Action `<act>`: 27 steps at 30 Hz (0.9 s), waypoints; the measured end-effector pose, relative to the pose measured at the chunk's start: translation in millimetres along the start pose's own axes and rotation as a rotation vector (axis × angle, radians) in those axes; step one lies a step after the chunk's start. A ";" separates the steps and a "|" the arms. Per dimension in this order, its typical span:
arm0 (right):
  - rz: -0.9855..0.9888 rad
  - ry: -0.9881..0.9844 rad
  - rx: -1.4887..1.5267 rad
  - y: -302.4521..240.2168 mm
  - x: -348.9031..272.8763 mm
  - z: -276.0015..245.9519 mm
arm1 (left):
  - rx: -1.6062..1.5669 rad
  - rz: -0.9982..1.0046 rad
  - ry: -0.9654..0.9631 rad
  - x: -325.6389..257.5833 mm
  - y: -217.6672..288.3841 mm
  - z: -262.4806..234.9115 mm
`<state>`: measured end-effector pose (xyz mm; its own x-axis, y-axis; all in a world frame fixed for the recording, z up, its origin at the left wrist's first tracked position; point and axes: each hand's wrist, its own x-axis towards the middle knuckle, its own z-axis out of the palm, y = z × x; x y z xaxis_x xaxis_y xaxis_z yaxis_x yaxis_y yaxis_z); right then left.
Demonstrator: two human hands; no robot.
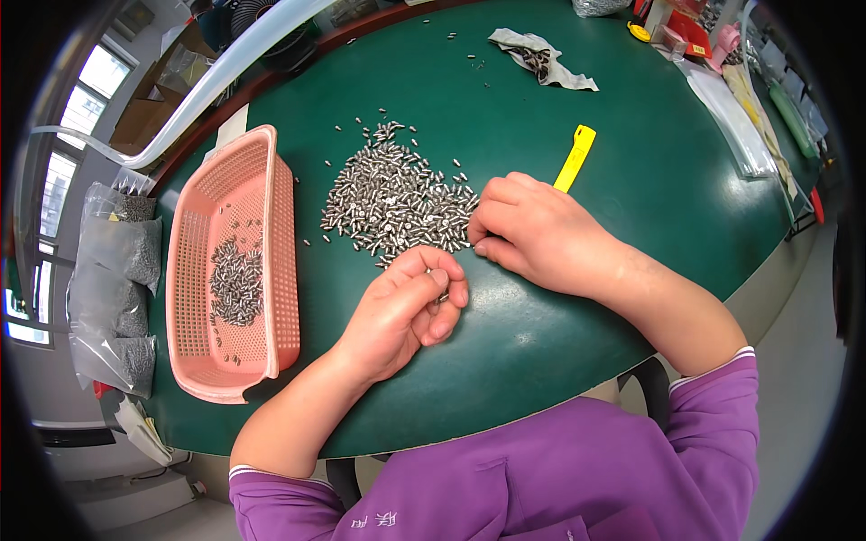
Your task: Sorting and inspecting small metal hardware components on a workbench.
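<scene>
**Small metal pins: few sorted, most still heaped**

On a green table [559, 108], the left hand [401, 311] curls closed, pinching pins. The right hand [532, 230], fingers bent, picks at the pin pile [392, 198] just beyond. Left of it, the pink basket [280, 270] holds a smaller batch.

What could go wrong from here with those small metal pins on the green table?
1. The left hand pinches small pins at its fingertips; one may slip and roll away.
2. The right hand rests at the edge of the loose pile of pins; a sweep might scatter more strays.
3. The pink basket has perforated walls; small pins might perhaps slip through.
</scene>
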<state>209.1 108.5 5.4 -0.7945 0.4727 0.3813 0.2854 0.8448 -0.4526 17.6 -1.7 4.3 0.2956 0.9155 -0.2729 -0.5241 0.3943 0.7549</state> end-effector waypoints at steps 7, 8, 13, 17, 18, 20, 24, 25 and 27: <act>-0.168 0.047 0.233 -12.6 6.9 -6.1 | 0.128 0.016 0.037 -1.3 -2.5 4.4; -0.167 0.046 0.234 -13.1 6.6 -4.5 | 0.128 0.015 0.038 -1.5 -2.5 4.3; -0.075 0.135 0.188 -8.9 6.9 -5.3 | 0.091 0.000 0.057 0.5 -0.9 4.5; 0.018 0.154 0.057 2.1 5.8 -5.7 | 0.050 0.004 0.047 0.5 -1.1 2.4; 0.028 0.151 0.025 4.1 5.2 -5.0 | 0.034 -0.001 0.029 0.4 -0.7 0.9; 0.042 0.131 0.019 4.2 4.1 -4.4 | 0.017 -0.007 0.012 -0.3 0.1 0.0; 0.066 0.051 0.045 1.2 2.9 -3.8 | 0.024 -0.017 0.017 -0.9 1.4 0.6; 0.065 0.051 0.046 0.7 2.7 -2.9 | 0.022 -0.014 0.018 -1.1 1.6 0.6; 0.030 0.021 0.034 0.6 1.9 -0.3 | 0.031 -0.003 0.027 -1.8 1.6 1.5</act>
<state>207.8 110.0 6.1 -0.7742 0.5034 0.3837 0.2905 0.8212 -0.4912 17.5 -2.9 6.9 0.2755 0.9162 -0.2911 -0.4979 0.3951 0.7721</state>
